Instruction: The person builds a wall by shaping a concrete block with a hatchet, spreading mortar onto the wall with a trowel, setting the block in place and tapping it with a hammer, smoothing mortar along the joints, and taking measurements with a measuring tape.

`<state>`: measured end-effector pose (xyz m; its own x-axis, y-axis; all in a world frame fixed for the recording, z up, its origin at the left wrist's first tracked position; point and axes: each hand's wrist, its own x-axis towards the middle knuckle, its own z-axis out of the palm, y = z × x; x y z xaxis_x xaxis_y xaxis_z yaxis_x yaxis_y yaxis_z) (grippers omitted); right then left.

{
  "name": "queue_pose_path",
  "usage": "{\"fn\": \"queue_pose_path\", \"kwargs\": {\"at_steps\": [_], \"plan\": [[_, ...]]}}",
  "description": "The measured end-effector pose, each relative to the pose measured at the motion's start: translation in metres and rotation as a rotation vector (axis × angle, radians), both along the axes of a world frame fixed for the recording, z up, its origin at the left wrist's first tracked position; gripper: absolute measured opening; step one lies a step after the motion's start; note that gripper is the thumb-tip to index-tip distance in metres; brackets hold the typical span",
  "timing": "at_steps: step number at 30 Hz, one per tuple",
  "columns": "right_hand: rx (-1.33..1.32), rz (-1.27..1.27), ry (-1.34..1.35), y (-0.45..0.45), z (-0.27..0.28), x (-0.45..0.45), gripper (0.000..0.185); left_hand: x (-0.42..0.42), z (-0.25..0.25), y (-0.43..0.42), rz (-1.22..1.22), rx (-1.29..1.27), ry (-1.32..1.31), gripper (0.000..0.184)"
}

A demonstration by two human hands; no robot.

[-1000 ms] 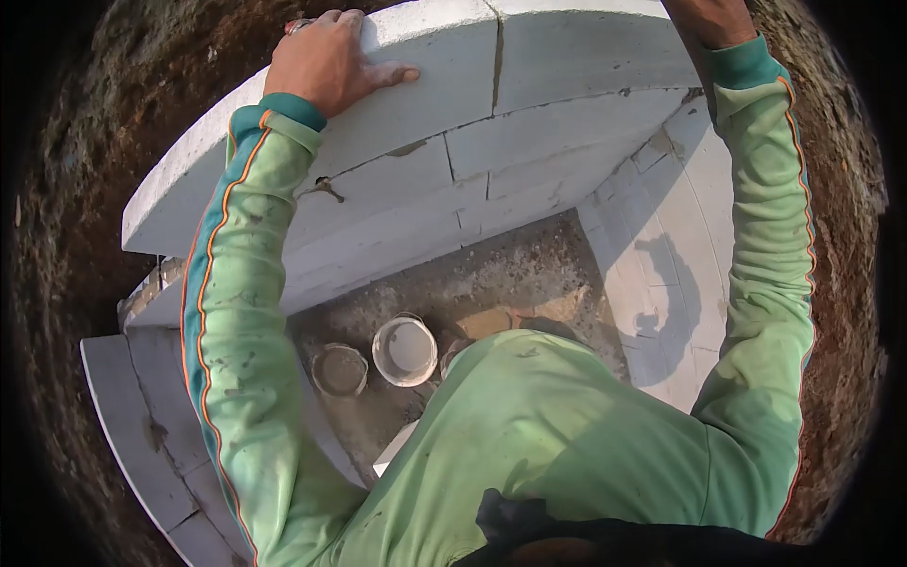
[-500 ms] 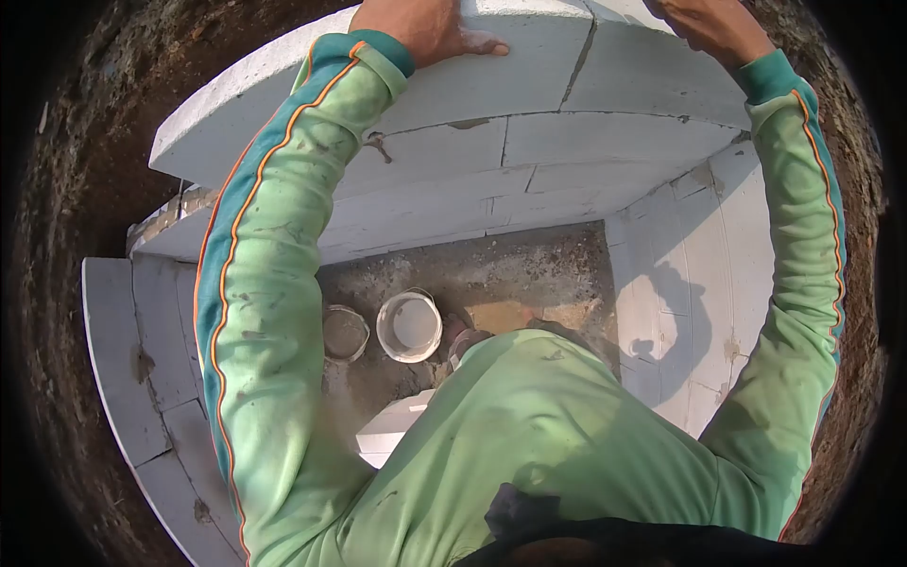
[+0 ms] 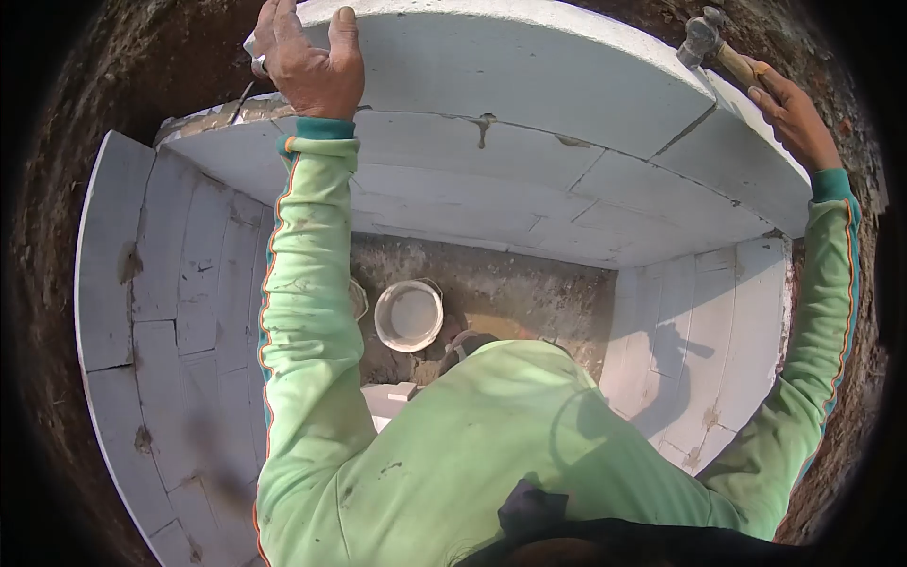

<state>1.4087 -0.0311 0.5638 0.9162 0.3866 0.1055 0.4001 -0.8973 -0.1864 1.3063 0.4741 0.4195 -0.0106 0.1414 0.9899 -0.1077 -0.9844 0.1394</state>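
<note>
My left hand (image 3: 312,64) is at the left end of a pale block (image 3: 510,57) on the top course of a wall. Its thumb is raised and apart from the fingers, which stretch along the block's end; how firmly they press cannot be seen. A small whitish thing shows at one finger. In my right hand (image 3: 801,115) is a hammer (image 3: 702,38), gripped by its wooden handle. The metal head hangs over the block's top edge near its right end, apparently just above or touching it. Right of that block, another block (image 3: 742,156) continues the course.
Side walls of similar blocks stand at left (image 3: 179,312) and right (image 3: 694,331). On the dirty floor (image 3: 529,265) below are a white bucket (image 3: 409,317) and part of a second bucket (image 3: 358,299). Dark soil (image 3: 203,57) surrounds the walls.
My left hand has shifted from the block's top edge to its left end. The right hand has swung outward, and the hammer is now visible in it. The view has turned somewhat.
</note>
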Motion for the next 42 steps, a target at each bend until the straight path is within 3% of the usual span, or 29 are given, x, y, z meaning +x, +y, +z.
{"fn": "queue_pose_path", "kwargs": {"at_steps": [2,5,6,11,16,19,21,25,29,31,36,39,42], "plan": [[-0.07,-0.045,0.007,0.013,0.016,-0.005,0.042,-0.009,-0.05,0.05,-0.032,-0.333,0.12,0.047],[-0.113,0.116,-0.153,0.026,0.033,0.0,0.043,-0.037,-0.104,0.093,-0.112,-0.741,0.311,0.044],[0.013,0.178,-0.086,0.032,0.04,0.007,0.043,-0.04,-0.123,0.105,-0.15,-0.749,0.322,0.043],[0.053,0.38,-0.139,0.164,0.089,-0.022,0.041,-0.05,-0.159,0.122,-0.27,-0.766,0.346,0.04],[-0.312,0.433,-0.34,0.338,0.121,-0.059,0.044,-0.061,-0.165,0.096,-0.033,-0.752,0.377,0.049],[-0.55,1.082,-0.686,0.468,0.141,-0.072,0.038,-0.082,-0.176,0.064,-0.171,-0.857,0.362,0.056],[-0.516,1.107,-0.732,0.507,0.129,-0.093,0.037,-0.101,-0.191,0.035,-0.262,-0.905,0.377,0.058],[-0.244,0.944,-0.547,0.531,0.107,-0.123,0.035,-0.135,-0.217,0.001,-0.512,-1.116,0.397,0.065],[-0.073,0.933,-0.527,0.539,0.11,-0.143,0.034,-0.137,-0.213,0.025,-0.492,-1.008,0.315,0.069],[0.004,0.921,-0.528,0.538,0.114,-0.149,0.033,-0.122,-0.201,0.064,-0.514,-0.859,0.252,0.07],[0.203,0.844,-0.577,0.503,0.135,-0.151,0.03,-0.057,-0.148,0.17,-0.737,-0.773,0.34,0.065],[0.284,0.768,-0.636,0.453,0.143,-0.137,0.031,-0.022,-0.101,0.201,-0.773,-0.745,0.579,0.092],[0.267,0.604,-0.786,0.396,0.142,-0.142,0.036,0.019,-0.09,0.208,-0.785,-0.695,0.77,0.107]]}}
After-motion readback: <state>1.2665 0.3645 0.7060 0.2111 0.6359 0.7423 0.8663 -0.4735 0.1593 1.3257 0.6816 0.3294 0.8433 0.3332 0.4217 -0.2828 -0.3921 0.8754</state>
